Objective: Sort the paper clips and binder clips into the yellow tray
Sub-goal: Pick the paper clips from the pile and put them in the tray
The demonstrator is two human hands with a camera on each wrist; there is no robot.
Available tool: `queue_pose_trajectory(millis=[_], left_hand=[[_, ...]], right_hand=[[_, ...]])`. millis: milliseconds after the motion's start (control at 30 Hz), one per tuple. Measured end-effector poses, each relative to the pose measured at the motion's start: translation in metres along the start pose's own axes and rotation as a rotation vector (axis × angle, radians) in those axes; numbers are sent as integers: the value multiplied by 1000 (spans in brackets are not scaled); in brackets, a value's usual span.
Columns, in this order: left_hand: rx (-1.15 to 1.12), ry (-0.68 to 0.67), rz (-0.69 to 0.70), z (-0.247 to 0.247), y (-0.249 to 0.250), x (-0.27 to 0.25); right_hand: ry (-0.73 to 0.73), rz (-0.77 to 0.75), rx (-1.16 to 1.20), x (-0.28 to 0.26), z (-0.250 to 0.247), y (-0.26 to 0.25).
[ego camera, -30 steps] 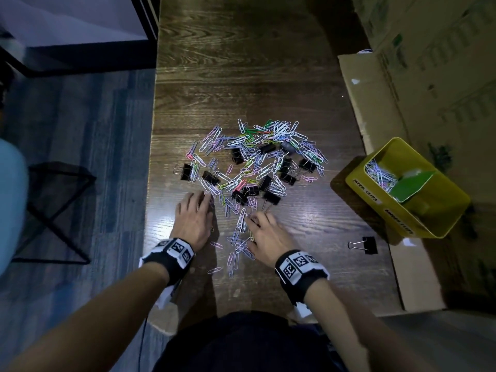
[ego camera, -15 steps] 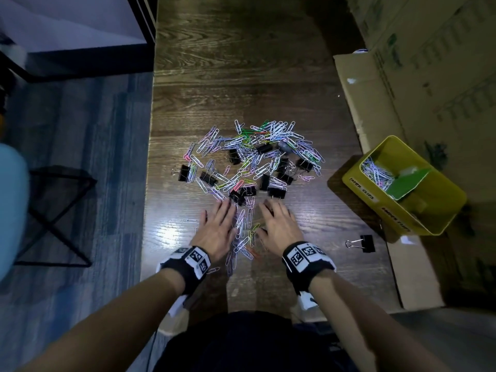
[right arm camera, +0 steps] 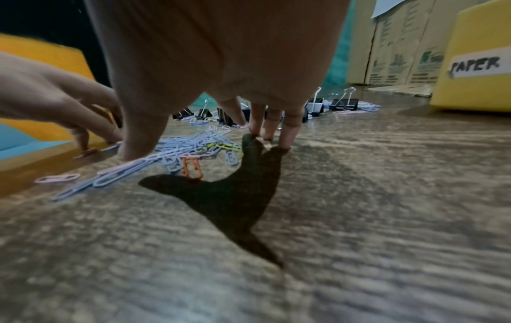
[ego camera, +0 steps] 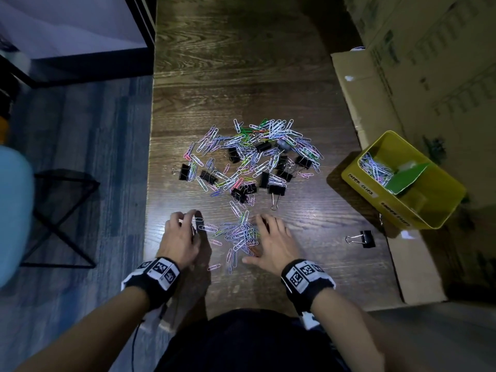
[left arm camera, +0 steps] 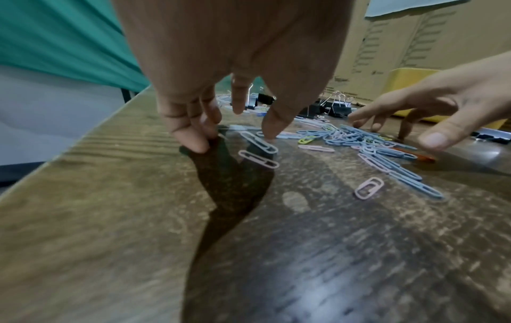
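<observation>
One yellow tray (ego camera: 429, 218) – two hands – paper clips (ego camera: 241, 232) beyond counting

Dark wood table (ego camera: 241, 76): clip pile (ego camera: 249, 157), yellow tray (ego camera: 440, 210), cardboard (ego camera: 357, 84).

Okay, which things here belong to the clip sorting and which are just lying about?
Job: paper clips, binder clips, stray binder clip, yellow tray, both hands.
Lying about: cardboard boxes, flat cardboard, black stool.

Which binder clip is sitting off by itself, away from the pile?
The black binder clip alone on the table near the yellow tray, right of the right hand; all the others lie in the pile.
</observation>
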State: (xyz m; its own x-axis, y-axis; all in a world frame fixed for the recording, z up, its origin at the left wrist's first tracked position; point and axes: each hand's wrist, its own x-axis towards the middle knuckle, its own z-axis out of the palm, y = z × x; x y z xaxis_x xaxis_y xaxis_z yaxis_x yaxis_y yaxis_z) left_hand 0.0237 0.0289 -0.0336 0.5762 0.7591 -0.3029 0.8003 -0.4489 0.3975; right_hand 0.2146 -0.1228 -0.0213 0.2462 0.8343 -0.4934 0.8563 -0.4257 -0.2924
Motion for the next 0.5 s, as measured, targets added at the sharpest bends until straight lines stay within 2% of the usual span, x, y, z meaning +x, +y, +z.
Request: queue_pose_trajectory(millis=[100,233,333,400,500], left_hand=[[-55,-15,50,15,18,0],[-121,-140,262,32,48,-8],[-154,-172,271,20,48,-5],[-20,-230,253,2,39,-6],[362,-517,201,-19,26,-14]], right_hand=[[-19,-26,-48,3,3,-13],[-16,-39,-3,4,3,-19],[6,-21,25,4,-4,-14],[-11,-21,9,6,-8,-12],[-26,-45,-45,9,-8,-15]])
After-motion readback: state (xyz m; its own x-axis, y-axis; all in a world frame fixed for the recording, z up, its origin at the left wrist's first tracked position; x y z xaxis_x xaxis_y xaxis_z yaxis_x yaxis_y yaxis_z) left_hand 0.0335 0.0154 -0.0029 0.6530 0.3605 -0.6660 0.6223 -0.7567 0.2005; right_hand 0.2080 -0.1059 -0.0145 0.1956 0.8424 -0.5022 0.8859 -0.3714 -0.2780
